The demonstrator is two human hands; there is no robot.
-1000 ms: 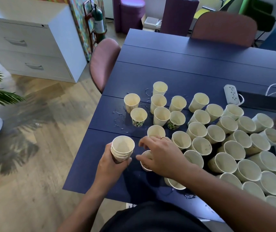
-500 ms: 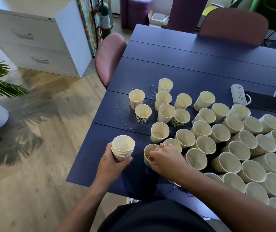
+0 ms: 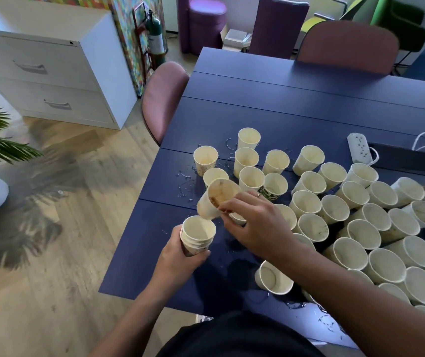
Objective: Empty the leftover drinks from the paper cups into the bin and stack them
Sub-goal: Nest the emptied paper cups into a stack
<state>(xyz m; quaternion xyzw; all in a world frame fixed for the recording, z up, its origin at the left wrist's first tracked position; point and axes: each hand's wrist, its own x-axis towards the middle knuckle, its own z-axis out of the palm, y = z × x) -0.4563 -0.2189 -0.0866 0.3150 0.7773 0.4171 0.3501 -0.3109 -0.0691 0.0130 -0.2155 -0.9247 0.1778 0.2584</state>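
Observation:
My left hand (image 3: 180, 256) grips a short stack of nested paper cups (image 3: 198, 234) upright above the near left part of the dark blue table (image 3: 270, 114). My right hand (image 3: 257, 222) holds a single paper cup (image 3: 216, 199) by its rim, lifted and tilted, its base just above and touching the rim of the stack. Brownish residue shows inside the lifted cup. Several more cream paper cups (image 3: 360, 217) crowd the table to the right and behind. No bin is in view.
Spilled drops (image 3: 186, 180) wet the table near the far cups, and more liquid (image 3: 293, 305) sits at the near edge. A white power strip (image 3: 360, 148) with cable lies at the back right. A pink chair (image 3: 162, 99) stands left of the table, a white cabinet (image 3: 51, 73) beyond.
My right hand took a cup from the table, lifted it and carried it left, tilted, to the top of the stack. My left hand kept the stack almost still.

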